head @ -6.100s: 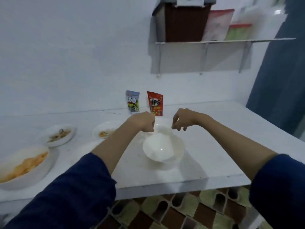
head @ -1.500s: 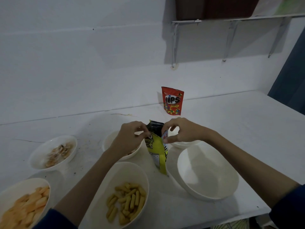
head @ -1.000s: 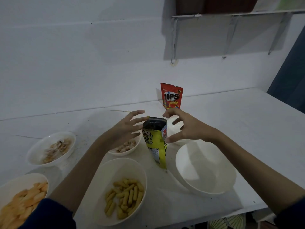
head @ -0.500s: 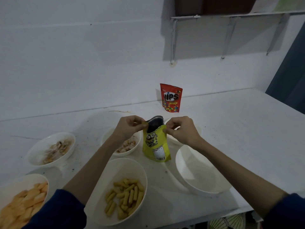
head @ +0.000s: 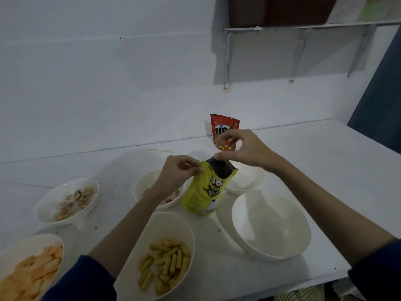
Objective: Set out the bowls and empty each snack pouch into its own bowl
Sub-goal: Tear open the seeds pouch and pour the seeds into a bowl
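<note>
Half a second ago both hands pinched the top corners of the yellow pouch [head: 205, 190]; now the right hand [head: 243, 148] has lifted off at about 1 o'clock of the mouth, fingers loosely curved with nothing clearly held, its thumb just at the rim, while the left hand [head: 178, 172] pinches the near-left lip. That pouch stands upright on the white counter [head: 325, 170], between the bowl of yellow sticks [head: 165, 253] at 7 o'clock and the empty large bowl [head: 271, 224] at 4 o'clock. It looks light, thin and crinkly, probably slick, and likely to buckle; grip near the opened lip and low on the body to tip it. A red pouch [head: 224, 132] waits at 12 o'clock.
</note>
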`<state>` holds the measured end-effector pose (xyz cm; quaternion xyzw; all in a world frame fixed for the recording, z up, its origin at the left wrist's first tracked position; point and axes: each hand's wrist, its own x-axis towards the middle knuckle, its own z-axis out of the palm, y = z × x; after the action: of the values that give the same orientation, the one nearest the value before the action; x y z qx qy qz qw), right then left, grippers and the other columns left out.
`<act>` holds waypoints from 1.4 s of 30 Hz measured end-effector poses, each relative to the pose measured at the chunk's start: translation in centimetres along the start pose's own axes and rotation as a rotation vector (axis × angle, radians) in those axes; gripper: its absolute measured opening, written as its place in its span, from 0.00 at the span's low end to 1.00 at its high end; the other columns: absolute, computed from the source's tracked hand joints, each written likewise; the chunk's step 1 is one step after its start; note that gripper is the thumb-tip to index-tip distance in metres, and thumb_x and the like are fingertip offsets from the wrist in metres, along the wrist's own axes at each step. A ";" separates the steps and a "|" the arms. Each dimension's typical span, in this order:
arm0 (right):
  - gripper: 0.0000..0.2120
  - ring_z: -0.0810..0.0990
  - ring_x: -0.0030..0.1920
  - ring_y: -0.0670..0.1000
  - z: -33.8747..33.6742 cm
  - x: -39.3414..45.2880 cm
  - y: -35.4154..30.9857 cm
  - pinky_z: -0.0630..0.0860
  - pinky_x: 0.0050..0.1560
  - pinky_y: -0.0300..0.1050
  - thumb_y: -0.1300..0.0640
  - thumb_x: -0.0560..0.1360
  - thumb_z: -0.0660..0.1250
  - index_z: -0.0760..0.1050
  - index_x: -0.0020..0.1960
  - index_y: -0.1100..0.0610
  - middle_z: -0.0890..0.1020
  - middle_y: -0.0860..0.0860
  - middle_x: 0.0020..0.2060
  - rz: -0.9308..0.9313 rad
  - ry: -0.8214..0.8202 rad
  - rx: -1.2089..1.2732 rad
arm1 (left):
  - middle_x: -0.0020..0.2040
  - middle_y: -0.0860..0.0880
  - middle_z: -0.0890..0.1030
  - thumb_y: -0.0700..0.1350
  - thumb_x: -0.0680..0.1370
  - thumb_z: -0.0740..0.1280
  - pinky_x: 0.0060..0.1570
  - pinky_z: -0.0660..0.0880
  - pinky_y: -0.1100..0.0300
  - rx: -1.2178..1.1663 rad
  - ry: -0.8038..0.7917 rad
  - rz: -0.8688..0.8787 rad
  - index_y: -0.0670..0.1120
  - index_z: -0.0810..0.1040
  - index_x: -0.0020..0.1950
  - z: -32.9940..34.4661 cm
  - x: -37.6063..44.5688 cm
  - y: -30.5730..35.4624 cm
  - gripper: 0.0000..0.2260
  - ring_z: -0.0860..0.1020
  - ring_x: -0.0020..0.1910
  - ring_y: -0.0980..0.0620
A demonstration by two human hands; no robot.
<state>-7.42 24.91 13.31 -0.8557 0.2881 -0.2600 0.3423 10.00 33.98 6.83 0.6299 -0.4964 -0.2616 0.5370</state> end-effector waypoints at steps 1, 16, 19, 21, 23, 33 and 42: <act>0.12 0.75 0.46 0.48 -0.4 0.4 -0.9 0.73 0.46 0.40 0.55 0.65 0.75 0.78 0.47 0.53 0.79 0.43 0.42 -0.020 -0.037 -0.055 | 0.27 0.57 0.81 0.32 0.67 0.73 0.36 0.76 0.70 -0.002 0.002 0.017 0.43 0.81 0.37 0.5 0.2 0.3 0.07 0.79 0.30 0.62; 0.03 0.77 0.39 0.49 -0.6 2.4 -1.6 0.72 0.41 0.42 0.58 0.67 0.72 0.82 0.39 0.58 0.79 0.47 0.34 -0.150 -0.157 -0.491 | 0.29 0.55 0.83 0.33 0.69 0.71 0.36 0.74 0.72 -0.134 -0.060 0.047 0.40 0.80 0.43 2.1 0.7 1.1 0.05 0.79 0.31 0.63; 0.05 0.75 0.36 0.46 -1.2 2.5 -1.7 0.70 0.36 0.36 0.59 0.67 0.72 0.82 0.41 0.60 0.81 0.50 0.37 -0.147 -0.101 -0.411 | 0.39 0.47 0.83 0.36 0.69 0.72 0.41 0.77 0.67 -0.070 -0.144 0.009 0.40 0.81 0.47 0.7 0.0 -0.6 0.07 0.80 0.40 0.57; 0.05 0.74 0.35 0.44 -1.9 2.6 -1.9 0.70 0.36 0.37 0.60 0.67 0.72 0.82 0.42 0.61 0.82 0.53 0.38 -0.133 -0.080 -0.356 | 0.42 0.47 0.83 0.36 0.70 0.71 0.41 0.77 0.66 0.004 -0.219 -0.058 0.40 0.80 0.48 -0.5 -0.3 -1.7 0.07 0.80 0.41 0.56; 0.04 0.75 0.37 0.46 -2.6 2.4 -2.0 0.71 0.39 0.39 0.60 0.67 0.73 0.82 0.41 0.61 0.81 0.53 0.38 -0.089 -0.079 -0.310 | 0.37 0.51 0.83 0.36 0.71 0.71 0.39 0.76 0.69 0.095 -0.254 -0.094 0.43 0.81 0.44 -1.3 -0.5 -2.5 0.05 0.80 0.36 0.59; 0.07 0.76 0.38 0.50 -5.5 -2.8 1.0 0.71 0.35 0.33 0.65 0.69 0.71 0.78 0.41 0.71 0.80 0.61 0.38 0.085 -0.041 0.001 | 0.31 0.65 0.81 0.37 0.70 0.72 0.35 0.70 0.76 0.429 -0.181 0.132 0.60 0.80 0.31 -3.5 -0.7 2.3 0.18 0.78 0.34 0.66; 0.04 0.73 0.32 0.43 -3.8 -7.7 4.3 0.70 0.32 0.29 0.64 0.70 0.71 0.79 0.38 0.65 0.79 0.51 0.32 0.140 -0.109 0.094 | 0.31 0.61 0.81 0.39 0.70 0.73 0.34 0.69 0.78 0.725 -0.300 0.087 0.57 0.79 0.36 -2.6 -4.0 6.5 0.12 0.77 0.37 0.69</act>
<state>-16.64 25.84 10.67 -0.8294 0.3154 -0.2018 0.4146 8.53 39.18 12.84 0.7118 -0.6557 -0.1355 0.2120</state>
